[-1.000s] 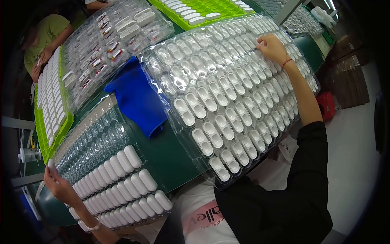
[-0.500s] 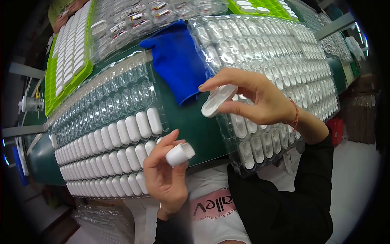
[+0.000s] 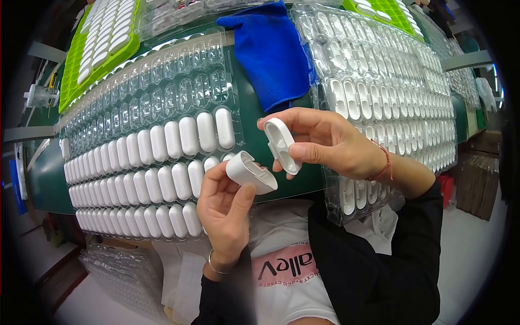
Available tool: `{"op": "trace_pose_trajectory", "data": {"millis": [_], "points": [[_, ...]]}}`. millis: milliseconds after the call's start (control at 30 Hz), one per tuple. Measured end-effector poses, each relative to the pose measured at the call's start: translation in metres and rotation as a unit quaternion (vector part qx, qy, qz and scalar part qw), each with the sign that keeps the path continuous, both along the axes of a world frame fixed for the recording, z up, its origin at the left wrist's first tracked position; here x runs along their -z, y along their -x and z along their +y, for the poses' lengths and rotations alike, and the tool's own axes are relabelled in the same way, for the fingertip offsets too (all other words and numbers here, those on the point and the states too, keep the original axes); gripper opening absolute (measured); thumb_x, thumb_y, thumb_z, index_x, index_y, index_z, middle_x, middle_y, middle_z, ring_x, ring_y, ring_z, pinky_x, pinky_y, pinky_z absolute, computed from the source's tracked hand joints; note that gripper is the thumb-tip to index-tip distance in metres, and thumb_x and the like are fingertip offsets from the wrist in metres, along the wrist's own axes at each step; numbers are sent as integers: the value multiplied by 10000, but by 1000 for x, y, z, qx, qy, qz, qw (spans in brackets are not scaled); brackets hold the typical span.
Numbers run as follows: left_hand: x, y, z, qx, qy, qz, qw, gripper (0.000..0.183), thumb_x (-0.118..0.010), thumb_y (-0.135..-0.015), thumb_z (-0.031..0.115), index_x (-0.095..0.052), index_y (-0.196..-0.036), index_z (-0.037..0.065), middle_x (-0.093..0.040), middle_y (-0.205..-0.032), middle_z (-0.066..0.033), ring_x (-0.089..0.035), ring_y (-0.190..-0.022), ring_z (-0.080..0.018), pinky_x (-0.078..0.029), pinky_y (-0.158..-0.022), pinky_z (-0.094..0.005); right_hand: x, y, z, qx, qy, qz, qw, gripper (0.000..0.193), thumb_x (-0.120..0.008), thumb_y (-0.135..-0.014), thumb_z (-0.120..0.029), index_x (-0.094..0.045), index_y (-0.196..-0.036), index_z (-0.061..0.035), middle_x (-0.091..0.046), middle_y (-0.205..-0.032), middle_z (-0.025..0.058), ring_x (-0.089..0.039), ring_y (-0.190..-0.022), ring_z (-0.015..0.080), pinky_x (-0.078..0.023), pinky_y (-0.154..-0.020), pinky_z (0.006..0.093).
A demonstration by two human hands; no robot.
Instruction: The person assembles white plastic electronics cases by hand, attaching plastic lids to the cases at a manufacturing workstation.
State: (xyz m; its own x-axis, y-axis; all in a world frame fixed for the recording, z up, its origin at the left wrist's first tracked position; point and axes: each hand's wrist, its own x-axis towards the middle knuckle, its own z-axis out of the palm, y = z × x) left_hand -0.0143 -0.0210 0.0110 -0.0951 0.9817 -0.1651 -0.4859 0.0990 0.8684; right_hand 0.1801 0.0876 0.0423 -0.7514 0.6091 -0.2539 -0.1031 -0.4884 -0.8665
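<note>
My left hand (image 3: pixel 226 208) grips a white, hollow plastic case shell (image 3: pixel 252 174) between thumb and fingers, its open end turned up and to the right. In my right hand (image 3: pixel 338 143) is a white oval insert (image 3: pixel 280 143) with two rounded hollows, pinched by its edges and tilted. The two parts are close together but apart. Left of them, a clear tray (image 3: pixel 157 103) carries rows of white rounded cases (image 3: pixel 173 140). Beneath and beyond my right forearm, another clear tray (image 3: pixel 319 103) is filled with more white oval inserts (image 3: pixel 364 100).
A blue cloth (image 3: pixel 273 59) lies on the green table (image 3: pixel 246 116) between the trays. Lime green trays (image 3: pixel 105 62) of white parts stand at the far left and far right. Stacked clear trays (image 3: pixel 122 281) sit low at the left, below the table edge.
Both hands have come closer together. The right hand has turned the insert so its hollows show, and the left hand has turned the shell's open end toward it. The view has shifted slightly.
</note>
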Motion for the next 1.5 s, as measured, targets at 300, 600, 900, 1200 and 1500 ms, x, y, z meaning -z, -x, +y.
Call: {"op": "trace_pose_trajectory", "data": {"millis": [300,600,900,1200,1500], "points": [[3,1,2,-17,19,-10,1000,393,-648,-903,33,-466,-1241,-52,-612,-1140,-142,-601,-1029,-161,-488,-886,-285,5,-4,-1,5,39,5,999,436,-640,-935,-196,-426,-1270,-19,-612,-1088,124,-662,-994,247,-513,-886,345],[1,-2,1,-26,25,-17,999,407,-656,-902,49,-461,-1246,-47,-612,-1143,-142,-602,-1019,-158,-491,-881,-287,9,-5,0,-6,22,1,1000,423,-652,-927,-192,-423,-1240,-24,-614,-1068,129,-664,-967,240,-516,-873,347],[3,-2,0,-12,31,-17,999,417,-643,-907,39,-448,-1267,-45,-599,-1153,-146,-600,-1007,-161,-488,-869,-280,12,-4,-1,-15,12,8,1000,416,-642,-930,-172,-419,-1243,-13,-616,-1061,130,-661,-942,227,-529,-834,333],[7,-5,6,-54,-139,242,959,411,-579,-914,-58,-476,-1311,-49,-549,-1228,-156,-574,-1084,-190,-505,-868,-278,2,-3,-3,-14,56,-1,998,406,-620,-951,-266,-459,-1194,17,-595,-1103,140,-686,-943,239,-552,-810,307],[13,-3,12,5,-172,379,909,323,-602,-890,-62,-623,-1203,14,-553,-1203,-157,-583,-1073,-210,-504,-888,-285,1,-5,-5,-25,82,-8,996,445,-634,-930,-233,-438,-1240,18,-590,-1151,148,-695,-921,281,-574,-781,333]]}}
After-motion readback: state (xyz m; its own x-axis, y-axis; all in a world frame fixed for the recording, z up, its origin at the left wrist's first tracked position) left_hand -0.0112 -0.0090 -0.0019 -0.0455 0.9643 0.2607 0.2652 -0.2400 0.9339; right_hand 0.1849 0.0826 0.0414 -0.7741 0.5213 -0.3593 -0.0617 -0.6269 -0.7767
